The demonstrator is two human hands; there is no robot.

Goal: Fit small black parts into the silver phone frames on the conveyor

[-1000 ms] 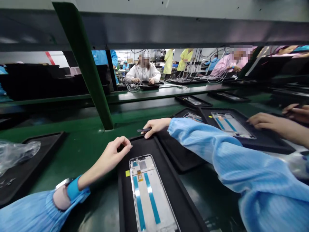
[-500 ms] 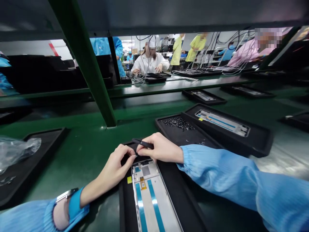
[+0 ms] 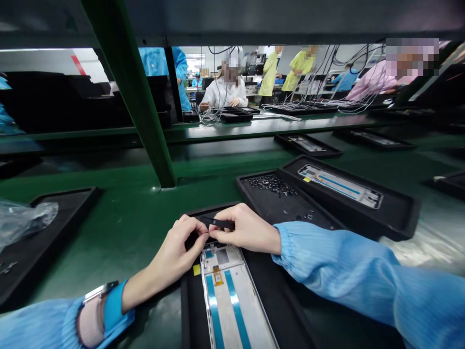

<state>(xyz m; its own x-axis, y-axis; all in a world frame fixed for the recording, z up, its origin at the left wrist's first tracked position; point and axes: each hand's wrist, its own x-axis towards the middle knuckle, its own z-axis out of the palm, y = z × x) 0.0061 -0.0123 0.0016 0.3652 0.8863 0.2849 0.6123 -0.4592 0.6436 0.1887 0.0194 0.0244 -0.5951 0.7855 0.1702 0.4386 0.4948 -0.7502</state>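
A silver phone frame (image 3: 250, 303) with blue strips and an orange flex piece lies in a black tray (image 3: 278, 310) in front of me. Over its far end, my right hand (image 3: 250, 227) is closed around black tweezers (image 3: 224, 223). My left hand (image 3: 184, 245) meets it there, thumb and forefinger pinched together at the far left corner of the frame. Whatever sits between those fingertips is too small to make out. A yellow tab (image 3: 196, 270) sticks out on the frame's left side.
Behind my right hand is a tray (image 3: 261, 206) of small dark parts, beside another tray (image 3: 395, 213) bearing a second phone frame (image 3: 341, 186). At left, a tray (image 3: 69, 213) holds a plastic bag (image 3: 27, 220). A green post (image 3: 145, 111) rises from the bench. Co-workers are beyond.
My fingertips have drawn together, and the tweezers now lie flatter, lower in my right hand. The view has shifted slightly. The phone frame still rests in its tray.
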